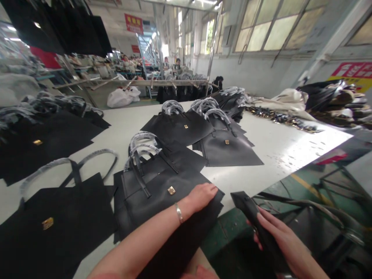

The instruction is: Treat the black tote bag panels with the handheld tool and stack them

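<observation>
My left hand point(202, 197), with a silver bracelet at the wrist, lies at the right corner of a black handbag panel point(154, 186). Its fingers are curled down on the panel edge; their tips are hidden. The panel carries a gold clasp plate point(171, 190) and handles point(142, 149) in clear plastic wrap. Beyond the table edge, my right hand point(279, 236) is closed around a long black strip point(252, 213), thumb on top, fingers beneath. The strip looks like leather, and a small shiny bit shows by the fingers.
More black bag panels point(69, 217) lie at left, with further stacks point(229, 147) toward the back of the white table point(279, 155). Metal hardware point(281, 118) and cream material point(285, 100) sit at the far right. A dark frame point(308, 224) stands beside the table. Bags hang upper left.
</observation>
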`<state>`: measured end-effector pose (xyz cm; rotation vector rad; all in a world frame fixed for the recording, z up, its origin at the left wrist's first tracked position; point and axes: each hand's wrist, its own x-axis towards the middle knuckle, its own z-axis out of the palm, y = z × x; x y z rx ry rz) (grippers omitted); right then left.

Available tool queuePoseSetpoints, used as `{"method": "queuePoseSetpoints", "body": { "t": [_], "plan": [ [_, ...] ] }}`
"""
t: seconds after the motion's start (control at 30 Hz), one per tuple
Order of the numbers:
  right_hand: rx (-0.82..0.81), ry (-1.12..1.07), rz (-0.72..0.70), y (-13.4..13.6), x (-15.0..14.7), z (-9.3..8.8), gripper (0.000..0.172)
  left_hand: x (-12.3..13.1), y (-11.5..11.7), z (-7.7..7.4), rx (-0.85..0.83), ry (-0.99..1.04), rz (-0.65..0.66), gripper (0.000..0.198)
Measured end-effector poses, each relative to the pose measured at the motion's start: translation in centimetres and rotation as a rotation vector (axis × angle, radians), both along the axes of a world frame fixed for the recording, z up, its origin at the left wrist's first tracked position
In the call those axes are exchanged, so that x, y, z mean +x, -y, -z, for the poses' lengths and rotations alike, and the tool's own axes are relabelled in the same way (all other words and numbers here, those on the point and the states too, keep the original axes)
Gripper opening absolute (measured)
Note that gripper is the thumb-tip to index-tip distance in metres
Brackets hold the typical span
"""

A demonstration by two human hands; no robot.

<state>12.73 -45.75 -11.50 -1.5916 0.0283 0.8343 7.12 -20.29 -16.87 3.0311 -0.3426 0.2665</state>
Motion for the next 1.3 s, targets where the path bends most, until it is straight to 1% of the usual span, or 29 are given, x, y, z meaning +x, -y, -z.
{"method": "queuePoseSetpoints", "body": {
  "t": [0.07,0.17,0.27,0.4,0.5,0.6,0.7,0.8,0.87,0.93,1.0,1.07,1.13,1.2,1.3],
  "plan": [
    [-0.002,-0.007,0.038,0.7,-0.4,0.0,0.077,2.3,0.5,0.5,0.083,-0.012,0.085,0.010],
    [0.001,-0.023,0.083,1.7,-0.9,0.1,0.082,4.2,0.7,0.9,0.139,-0.030,0.192,0.014],
    [0.011,-0.054,0.124,2.3,-0.9,0.5,0.087,4.7,0.8,1.2,0.201,-0.026,0.313,0.019],
    [0.003,-0.030,0.175,2.6,-0.5,1.4,0.085,4.7,1.0,1.5,0.277,-0.015,0.437,0.024],
    [0.015,-0.032,0.190,2.8,-0.1,1.7,0.088,4.9,1.0,1.5,0.307,-0.023,0.470,0.025],
    [0.024,-0.050,0.205,2.9,0.1,1.6,0.092,5.2,0.9,1.4,0.301,-0.038,0.459,0.025],
    [0.017,-0.037,0.227,3.0,0.1,1.4,0.088,5.5,1.2,1.4,0.253,-0.049,0.409,0.022],
    [0.018,-0.032,0.172,2.8,0.2,1.2,0.085,5.9,1.6,1.6,0.167,-0.048,0.296,0.019],
    [0.019,-0.037,0.086,2.3,0.3,0.9,0.082,6.0,1.6,1.6,0.095,-0.035,0.153,0.019],
    [0.004,-0.038,-0.003,1.7,0.4,0.6,0.077,5.7,1.1,1.6,0.014,-0.008,-0.032,0.021],
    [-0.017,-0.043,-0.083,0.8,0.4,0.2,0.074,4.8,0.0,1.4,-0.068,0.023,-0.198,0.024],
    [-0.031,-0.052,-0.161,0.0,0.4,-0.2,0.071,3.3,-1.4,1.4,-0.133,0.051,-0.308,0.025],
    [-0.048,-0.062,-0.232,-0.7,0.6,-0.5,0.066,1.6,-2.6,1.6,-0.177,0.067,-0.374,0.025],
    [-0.080,-0.077,-0.287,-1.3,1.0,-0.6,0.062,-0.1,-3.4,2.2,-0.191,0.060,-0.408,0.030],
    [-0.114,-0.114,-0.317,-2.5,2.1,-0.5,0.056,-1.6,-3.6,3.1,-0.162,0.027,-0.392,0.037]
  ]
}}
